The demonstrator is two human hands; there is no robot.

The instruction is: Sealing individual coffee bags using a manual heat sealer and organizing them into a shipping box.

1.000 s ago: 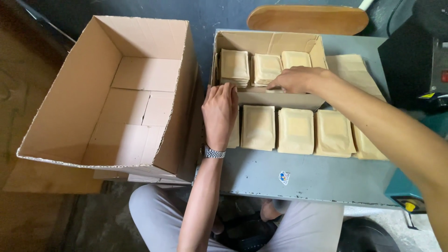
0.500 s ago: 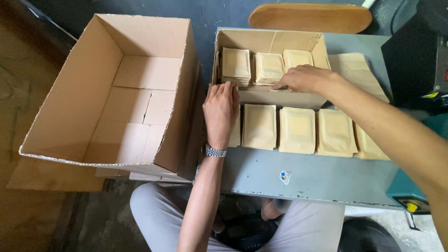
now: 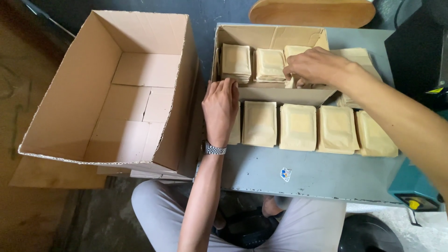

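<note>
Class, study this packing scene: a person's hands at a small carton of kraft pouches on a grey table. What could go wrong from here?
1. The right hand reaches into the small carton at the third stack of pouches; it might topple the neighbouring stack.
2. The left hand covers the leftmost pouch in the row of pouches on the table; a nudge could skew the row.
3. The big empty carton overhangs its support and may tip.

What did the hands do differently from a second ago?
The right hand slid to the right inside the small box, from the middle stack of paper pouches to the right-hand stack, where its fingers now curl around the pouches. The left hand stayed flat on the pouch at the left end of the row of pouches on the table. The big open carton did not move.
</note>
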